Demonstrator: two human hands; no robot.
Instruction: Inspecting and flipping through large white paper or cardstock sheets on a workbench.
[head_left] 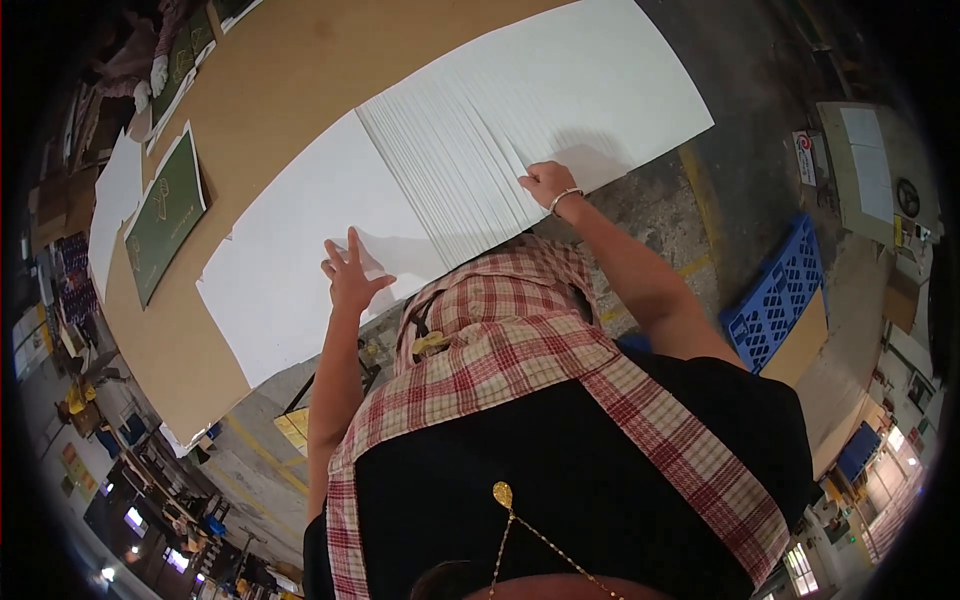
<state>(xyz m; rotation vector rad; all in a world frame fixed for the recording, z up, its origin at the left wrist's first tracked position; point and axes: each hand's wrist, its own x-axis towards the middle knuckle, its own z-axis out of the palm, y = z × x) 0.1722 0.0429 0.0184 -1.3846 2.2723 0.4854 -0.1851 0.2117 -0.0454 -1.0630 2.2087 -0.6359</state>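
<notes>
A fanned stack of white paper sheets (430,160) lies across the brown tabletop (290,100), its overlapping edges forming close ridges. The right hand (551,183) curls over the ridges; whether its fingers pinch an edge, I cannot tell. The left hand (350,280) spreads its fingers over the smooth left part. The step looks like fanning the sheets; continuing calls for light, even finger pressure. Farther left lies a green printed sheet (168,218).

Paper sheets (290,220) on the table (290,85), left hand (350,278) over their left part, right hand (550,186) at their right, card (166,222) out to their left, pallet (777,292) well off to their right!
</notes>
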